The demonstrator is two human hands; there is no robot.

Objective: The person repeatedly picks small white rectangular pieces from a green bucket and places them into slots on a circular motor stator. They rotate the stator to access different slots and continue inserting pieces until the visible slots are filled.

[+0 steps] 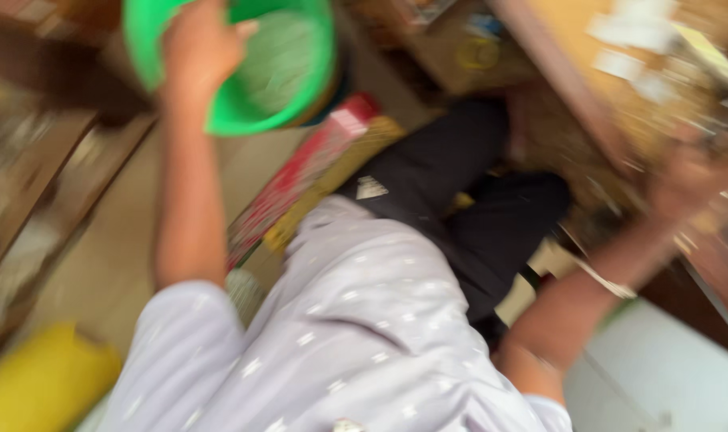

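Note:
The picture is heavily blurred. My left hand (200,44) reaches up at the top left and grips the rim of a round green plastic basin (288,72), which holds something pale. My right hand (688,188) stretches out to the right against a cluttered wooden surface (572,88). The blur hides its fingers and whatever they touch. A light band (608,280) sits on that wrist. Below the camera I see my pale lilac shirt (364,320) and black trousers (460,200).
A long red and yellow flat pack (308,176) lies on the pale floor beside my legs. A yellow rounded object (44,380) sits at the bottom left. Dark wooden furniture (28,176) stands on the left. Papers lie on the wooden surface at the upper right.

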